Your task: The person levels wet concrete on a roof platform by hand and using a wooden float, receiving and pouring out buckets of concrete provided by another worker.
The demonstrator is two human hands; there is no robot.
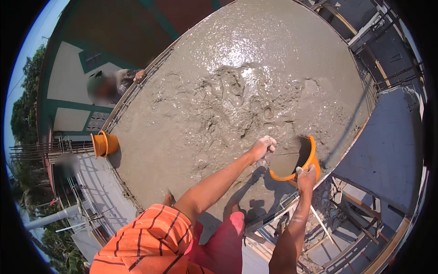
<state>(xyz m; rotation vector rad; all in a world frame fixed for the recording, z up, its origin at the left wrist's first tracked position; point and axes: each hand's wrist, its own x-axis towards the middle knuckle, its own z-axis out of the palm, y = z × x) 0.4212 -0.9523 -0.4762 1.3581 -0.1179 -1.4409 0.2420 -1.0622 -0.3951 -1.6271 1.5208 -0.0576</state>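
My right hand is closed on the lower side of an orange bucket. The bucket is tipped over, its mouth turned left toward the wet grey concrete. Beside that mouth, my left hand is closed, with thin lines like a wire handle running from its fingers to the bucket's rim. Both hands are smeared with grey. Wet concrete lies beneath, lumpy around the middle and smoother toward the far end.
More orange buckets, stacked together, rest at the slab's left edge. Beyond the left formwork is another person, one hand on the edge. Timber and rubble lie below on the right, near a grey roof panel. Rebar sticks out at left.
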